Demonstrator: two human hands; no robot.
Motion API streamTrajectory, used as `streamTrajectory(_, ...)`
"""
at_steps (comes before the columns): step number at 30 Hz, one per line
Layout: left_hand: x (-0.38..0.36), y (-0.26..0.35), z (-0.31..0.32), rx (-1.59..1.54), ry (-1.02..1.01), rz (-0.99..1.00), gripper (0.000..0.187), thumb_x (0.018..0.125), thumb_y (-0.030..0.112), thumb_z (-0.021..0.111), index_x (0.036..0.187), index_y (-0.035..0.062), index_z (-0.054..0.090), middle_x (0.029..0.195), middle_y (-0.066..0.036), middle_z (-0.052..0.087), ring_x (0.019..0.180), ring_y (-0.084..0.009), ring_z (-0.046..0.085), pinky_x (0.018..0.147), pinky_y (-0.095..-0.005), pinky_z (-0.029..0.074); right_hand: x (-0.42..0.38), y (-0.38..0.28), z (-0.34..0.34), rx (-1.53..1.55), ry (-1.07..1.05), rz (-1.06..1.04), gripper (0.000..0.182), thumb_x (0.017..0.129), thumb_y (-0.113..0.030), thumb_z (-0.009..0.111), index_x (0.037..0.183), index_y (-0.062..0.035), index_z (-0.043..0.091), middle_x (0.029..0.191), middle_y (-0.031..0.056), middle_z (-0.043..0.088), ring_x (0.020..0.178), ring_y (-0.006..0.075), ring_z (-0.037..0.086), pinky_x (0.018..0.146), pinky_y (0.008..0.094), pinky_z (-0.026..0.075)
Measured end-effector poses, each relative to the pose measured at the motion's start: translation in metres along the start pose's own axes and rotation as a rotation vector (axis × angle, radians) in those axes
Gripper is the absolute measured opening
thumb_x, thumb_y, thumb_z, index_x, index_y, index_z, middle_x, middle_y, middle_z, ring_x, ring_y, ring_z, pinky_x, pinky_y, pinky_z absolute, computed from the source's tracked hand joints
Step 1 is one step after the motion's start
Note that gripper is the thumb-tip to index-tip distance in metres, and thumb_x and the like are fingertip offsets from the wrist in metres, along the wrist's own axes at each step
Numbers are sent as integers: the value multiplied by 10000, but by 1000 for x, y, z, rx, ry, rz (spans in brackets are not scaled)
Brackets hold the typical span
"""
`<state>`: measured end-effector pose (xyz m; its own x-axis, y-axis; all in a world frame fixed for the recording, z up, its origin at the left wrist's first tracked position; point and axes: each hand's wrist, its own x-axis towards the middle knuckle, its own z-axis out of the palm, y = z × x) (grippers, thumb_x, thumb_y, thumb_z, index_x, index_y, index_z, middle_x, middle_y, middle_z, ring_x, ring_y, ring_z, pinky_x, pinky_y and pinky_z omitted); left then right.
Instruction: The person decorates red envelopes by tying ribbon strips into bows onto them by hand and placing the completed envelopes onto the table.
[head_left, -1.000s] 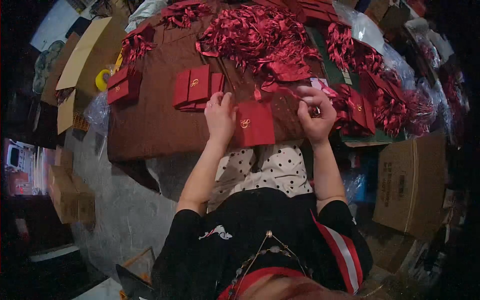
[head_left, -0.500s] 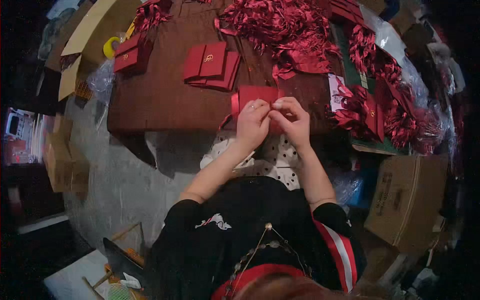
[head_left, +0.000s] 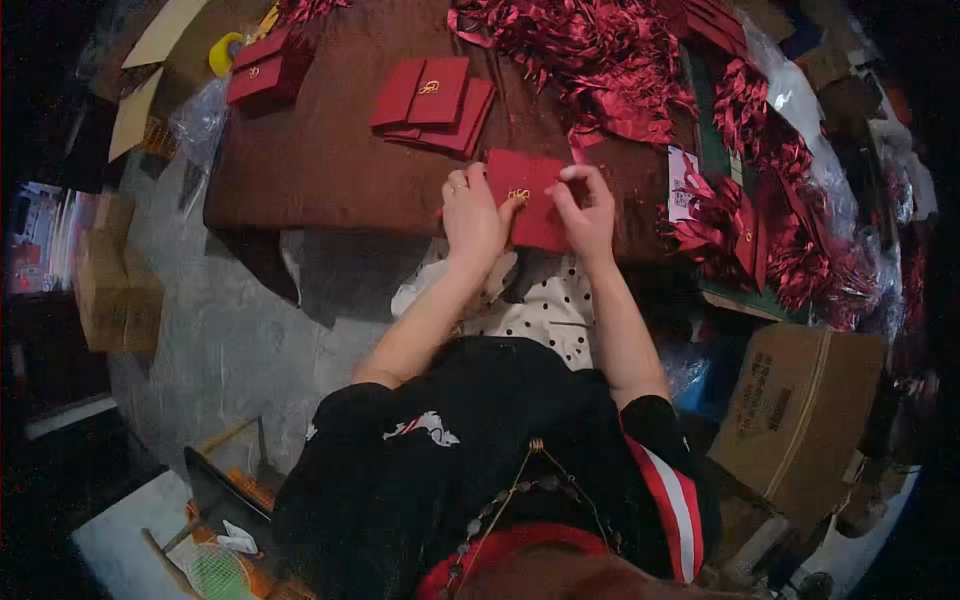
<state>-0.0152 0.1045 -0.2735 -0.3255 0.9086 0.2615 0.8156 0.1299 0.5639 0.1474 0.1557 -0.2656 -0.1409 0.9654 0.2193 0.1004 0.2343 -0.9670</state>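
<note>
A red folder-like envelope (head_left: 540, 228) with a gold emblem lies at the table's front edge, between my hands. My left hand (head_left: 475, 218) is at its left side, with the thumb stretched toward the emblem and apart from the other fingers. At the right edge, my right hand (head_left: 590, 212) has thumb and forefinger bent close together in a pinch. What lies between those fingertips, if anything, is too small to make out. Behind my hands, a small stack of matching red envelopes (head_left: 425, 95) rests on the brown cloth.
A heap of red ribbons (head_left: 600, 60) covers the table's back right. More ribbons (head_left: 715, 225) and a printed white card (head_left: 683, 183) are at the right. Another red envelope (head_left: 262, 75) lies at the left. A cardboard box (head_left: 795, 410) stands on the right.
My hands have moved apart from their pinch together over the envelope. The gold emblem now shows between them. The view has shifted slightly.
</note>
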Motion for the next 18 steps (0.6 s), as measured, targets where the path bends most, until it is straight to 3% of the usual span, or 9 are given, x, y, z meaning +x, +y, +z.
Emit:
streamTrajectory(4, 8, -21, 8, -29, 9, 31, 612, 778, 242, 829, 1256, -13, 543, 1100, -214, 590, 1015, -397, 585, 894, -469, 474, 15, 12, 32, -234, -51, -156, 196, 923, -148, 664, 1078, -30, 646, 1034, 116, 688, 933, 229, 680, 820, 342, 521)
streamTrajectory(5, 8, -23, 11, -50, 66, 43, 607, 761, 243, 845, 1233, -7, 556, 1072, -188, 598, 1006, -376, 590, 877, -464, 477, 16, 13, 34, -279, -88, -90, 207, 936, -181, 663, 1079, -32, 650, 1064, 120, 679, 935, 266, 684, 795, 360, 529)
streamTrajectory(7, 9, -18, 5, -125, 30, -51, 576, 711, 167, 848, 1191, 33, 559, 1126, -179, 587, 1068, -364, 571, 932, -447, 464, 21, 19, 39, -394, -69, -257, 194, 946, -201, 660, 1062, -45, 650, 1032, 108, 661, 875, 270, 679, 746, 369, 530)
streamTrajectory(10, 9, -22, 8, -304, 60, -91, 512, 760, 189, 844, 1183, 66, 582, 968, -113, 598, 897, -308, 611, 788, -415, 501, 22, 14, 41, -416, -94, -249, 152, 942, -209, 671, 1040, -93, 661, 953, 85, 627, 774, 253, 658, 660, 380, 515)
streamTrajectory(14, 13, -19, 4, -411, -47, -195, 504, 758, 132, 828, 1210, 73, 613, 1009, -112, 653, 943, -263, 632, 831, -396, 513, 27, 11, 44, -513, -68, -450, 108, 901, -164, 692, 972, -86, 672, 943, 79, 615, 818, 290, 660, 653, 400, 531)
streamTrajectory(18, 13, -23, 7, -475, 26, -84, 528, 760, 94, 814, 1246, 61, 611, 1115, -119, 671, 1004, -270, 637, 889, -385, 509, 28, 12, 42, -548, -103, -517, 95, 876, -124, 692, 954, -85, 656, 939, 88, 612, 847, 294, 656, 669, 408, 541)
